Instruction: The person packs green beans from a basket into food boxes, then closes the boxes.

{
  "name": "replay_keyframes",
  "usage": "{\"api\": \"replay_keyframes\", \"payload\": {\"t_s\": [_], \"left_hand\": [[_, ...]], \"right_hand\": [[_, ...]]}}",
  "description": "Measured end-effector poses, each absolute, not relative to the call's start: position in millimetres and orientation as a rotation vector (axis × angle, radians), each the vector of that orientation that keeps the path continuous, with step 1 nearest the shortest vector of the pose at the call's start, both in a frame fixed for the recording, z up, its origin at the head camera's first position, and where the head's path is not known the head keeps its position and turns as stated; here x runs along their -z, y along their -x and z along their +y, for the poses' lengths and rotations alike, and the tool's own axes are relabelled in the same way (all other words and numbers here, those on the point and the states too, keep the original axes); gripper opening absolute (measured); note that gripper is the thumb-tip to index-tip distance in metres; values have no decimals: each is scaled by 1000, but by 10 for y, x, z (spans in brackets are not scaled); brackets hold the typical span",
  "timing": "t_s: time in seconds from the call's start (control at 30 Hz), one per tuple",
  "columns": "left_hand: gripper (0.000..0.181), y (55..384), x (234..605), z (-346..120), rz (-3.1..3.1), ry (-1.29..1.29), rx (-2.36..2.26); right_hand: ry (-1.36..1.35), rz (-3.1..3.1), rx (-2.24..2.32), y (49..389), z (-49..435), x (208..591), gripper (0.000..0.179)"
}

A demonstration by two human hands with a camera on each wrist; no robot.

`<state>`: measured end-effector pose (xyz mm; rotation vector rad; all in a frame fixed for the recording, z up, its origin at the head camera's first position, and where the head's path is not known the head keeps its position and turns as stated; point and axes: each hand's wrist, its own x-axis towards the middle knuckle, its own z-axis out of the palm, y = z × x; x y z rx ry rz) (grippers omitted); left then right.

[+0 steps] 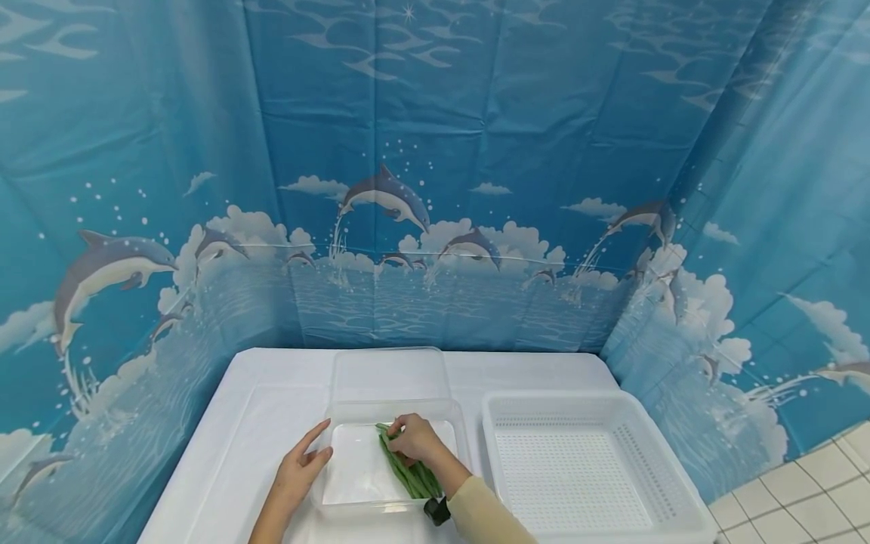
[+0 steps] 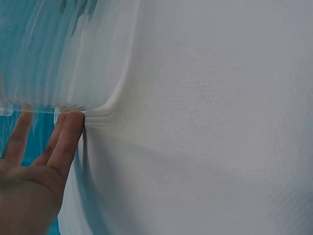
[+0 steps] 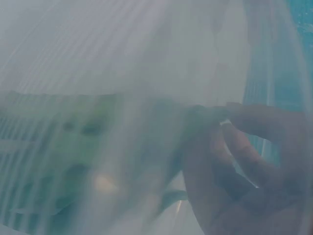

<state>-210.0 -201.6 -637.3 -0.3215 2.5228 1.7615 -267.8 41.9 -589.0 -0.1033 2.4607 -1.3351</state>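
A clear plastic container (image 1: pixel 350 491) stands on the white-covered table, with a bunch of green beans (image 1: pixel 408 472) lying along its right side. My right hand (image 1: pixel 416 438) is inside it and pinches the far end of some beans between thumb and fingers. Through the cloudy wall in the right wrist view, the beans (image 3: pixel 83 142) look blurred and the pinching hand (image 3: pixel 244 161) shows at the right. My left hand (image 1: pixel 299 472) touches the container's left side with extended fingers. Those fingertips (image 2: pixel 73 120) meet the rim in the left wrist view.
A white perforated plastic basket (image 1: pixel 499 453) stands to the right of the container. Behind the container lies a clear flat lid (image 1: pixel 387 374). A blue dolphin-print curtain (image 1: pixel 435 302) hangs along the table's back and sides. Tiled floor (image 1: pixel 802 483) shows at lower right.
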Motion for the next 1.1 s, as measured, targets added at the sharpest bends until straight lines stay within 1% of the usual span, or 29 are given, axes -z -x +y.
{"api": "replay_keyframes", "payload": {"t_s": [0.37, 0.6, 0.73, 0.87, 0.97, 1.1], "left_hand": [[58, 2119, 6327, -1972, 2525, 338, -1739], [60, 2121, 6298, -1970, 2499, 338, -1738], [65, 2125, 6266, -2016, 2501, 316, -1712], [74, 2203, 6142, -2107, 2530, 288, -1722], [82, 2357, 5994, -2200, 2516, 266, -1767], [95, 2656, 5821, -2282, 2423, 270, -1803]], "right_hand": [[104, 2484, 1315, 2695, 508, 5856, 12], [122, 2373, 1454, 2738, 711, 5679, 18], [105, 2350, 1538, 2863, 896, 5542, 21], [27, 2389, 1623, 3060, 1081, 5412, 19], [-63, 2451, 1665, 3210, 1204, 5362, 26], [-192, 2518, 1588, 3383, 1321, 5410, 46]]}}
